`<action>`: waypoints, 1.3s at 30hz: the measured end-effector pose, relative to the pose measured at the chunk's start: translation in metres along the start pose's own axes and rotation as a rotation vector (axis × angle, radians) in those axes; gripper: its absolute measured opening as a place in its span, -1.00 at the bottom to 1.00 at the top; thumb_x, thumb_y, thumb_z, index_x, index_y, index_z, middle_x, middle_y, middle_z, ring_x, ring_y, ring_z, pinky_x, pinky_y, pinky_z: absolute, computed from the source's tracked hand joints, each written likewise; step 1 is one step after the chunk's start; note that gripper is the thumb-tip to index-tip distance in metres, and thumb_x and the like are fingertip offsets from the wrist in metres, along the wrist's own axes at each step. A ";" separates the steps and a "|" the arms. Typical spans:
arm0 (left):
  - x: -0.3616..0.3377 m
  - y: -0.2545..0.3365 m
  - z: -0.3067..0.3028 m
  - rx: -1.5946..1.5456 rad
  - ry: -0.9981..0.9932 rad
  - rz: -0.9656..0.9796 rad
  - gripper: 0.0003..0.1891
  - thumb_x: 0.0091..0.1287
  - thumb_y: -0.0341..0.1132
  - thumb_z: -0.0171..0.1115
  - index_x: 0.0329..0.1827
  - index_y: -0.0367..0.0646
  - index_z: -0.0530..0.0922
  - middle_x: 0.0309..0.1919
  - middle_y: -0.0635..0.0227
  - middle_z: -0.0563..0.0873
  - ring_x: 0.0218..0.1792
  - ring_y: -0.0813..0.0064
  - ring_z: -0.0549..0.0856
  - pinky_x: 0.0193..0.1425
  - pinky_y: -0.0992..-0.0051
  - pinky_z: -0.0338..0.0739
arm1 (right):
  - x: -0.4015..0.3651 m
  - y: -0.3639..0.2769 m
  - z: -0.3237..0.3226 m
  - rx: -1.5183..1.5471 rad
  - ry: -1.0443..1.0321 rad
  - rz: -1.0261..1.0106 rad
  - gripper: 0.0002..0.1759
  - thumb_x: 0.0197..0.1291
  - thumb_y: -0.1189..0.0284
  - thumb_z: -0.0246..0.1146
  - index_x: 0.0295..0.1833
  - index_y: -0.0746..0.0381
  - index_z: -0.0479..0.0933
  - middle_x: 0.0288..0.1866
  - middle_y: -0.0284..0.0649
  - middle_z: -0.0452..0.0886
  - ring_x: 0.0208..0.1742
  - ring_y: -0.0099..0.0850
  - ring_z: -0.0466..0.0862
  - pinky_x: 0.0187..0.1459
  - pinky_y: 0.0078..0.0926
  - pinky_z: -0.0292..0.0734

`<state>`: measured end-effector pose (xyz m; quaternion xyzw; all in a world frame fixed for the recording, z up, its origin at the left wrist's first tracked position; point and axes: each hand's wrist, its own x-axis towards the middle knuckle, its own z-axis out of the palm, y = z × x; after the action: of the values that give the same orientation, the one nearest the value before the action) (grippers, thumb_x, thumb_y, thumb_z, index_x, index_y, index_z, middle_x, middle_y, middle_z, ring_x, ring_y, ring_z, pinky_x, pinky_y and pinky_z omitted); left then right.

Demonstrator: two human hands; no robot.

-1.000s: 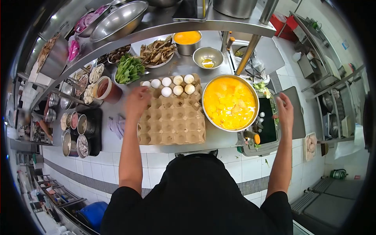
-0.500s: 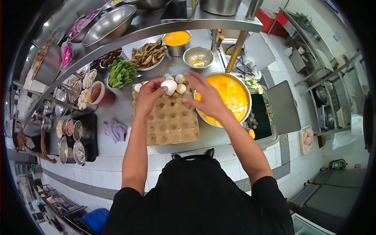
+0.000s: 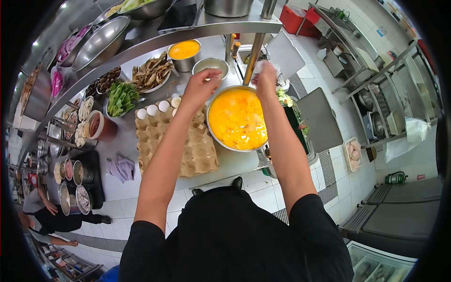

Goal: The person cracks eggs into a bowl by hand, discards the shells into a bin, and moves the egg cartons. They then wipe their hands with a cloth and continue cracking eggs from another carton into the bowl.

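Note:
My left hand (image 3: pixel 203 87) is held with curled fingers at the near rim of a small metal bowl (image 3: pixel 213 63); whatever is in its grip cannot be made out. My right hand (image 3: pixel 264 80) is raised beyond the right rim of a large metal bowl (image 3: pixel 209 126) full of cracked yellow eggs (image 3: pixel 237 120). Motion blurs its fingers, and something whitish shows beside them. Under my left forearm lies a cardboard egg tray (image 3: pixel 202 157). Several white eggs (image 3: pixel 152 110) sit along its far edge, partly hidden by my arm.
Behind stand a pot of yellow liquid (image 3: pixel 184 49), a plate of brown strips (image 3: pixel 152 73) and leafy greens (image 3: pixel 123 96). A metal shelf (image 3: pixel 206 29) crosses overhead. Left are a red-brown tub (image 3: pixel 101 126), a purple cloth (image 3: pixel 120 168) and another person (image 3: pixel 44 207).
Both hands have left the egg tray. My left hand moved to the small bowl, my right hand beyond the large bowl. The white egg at my left fingers no longer shows. The view has shifted right.

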<state>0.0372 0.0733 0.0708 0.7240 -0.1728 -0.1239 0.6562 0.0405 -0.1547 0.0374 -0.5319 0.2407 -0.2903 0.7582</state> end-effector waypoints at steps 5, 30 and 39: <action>0.020 0.007 0.035 0.170 -0.086 0.166 -0.56 0.31 -0.33 0.39 0.27 -0.11 0.62 -0.05 0.41 0.69 -0.18 0.60 0.64 -0.04 0.55 0.59 | -0.018 -0.023 -0.028 0.028 -0.382 0.201 -0.63 0.46 0.32 0.19 0.27 0.23 0.44 -0.29 -0.34 0.56 -0.46 -0.58 0.53 -0.43 -0.59 0.52; -0.117 -0.017 -0.027 0.137 0.209 -0.193 -0.76 0.44 -0.31 0.23 0.00 -0.29 0.68 -0.44 0.43 0.66 -0.53 0.69 0.58 -0.44 0.66 0.46 | -0.024 -0.030 -0.199 -0.920 -0.250 -0.064 -0.44 0.44 0.03 0.18 0.21 0.32 0.60 -0.04 -0.13 0.70 -0.01 -0.30 0.68 -0.01 -0.38 0.58; -0.186 -0.028 0.081 -0.240 -0.055 -0.820 -0.68 0.55 -0.17 0.06 0.14 -0.25 0.41 0.00 0.09 0.63 -0.30 0.37 0.72 -0.30 0.44 0.70 | 0.024 0.033 -0.148 -0.699 -0.535 0.006 -0.52 0.45 0.13 0.20 0.12 0.36 0.64 -0.22 -0.23 0.71 -0.23 -0.49 0.65 -0.19 -0.47 0.56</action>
<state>-0.1620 0.0790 0.0256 0.6478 0.1274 -0.4132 0.6273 -0.0359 -0.2616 -0.0424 -0.8123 0.1210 -0.0412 0.5691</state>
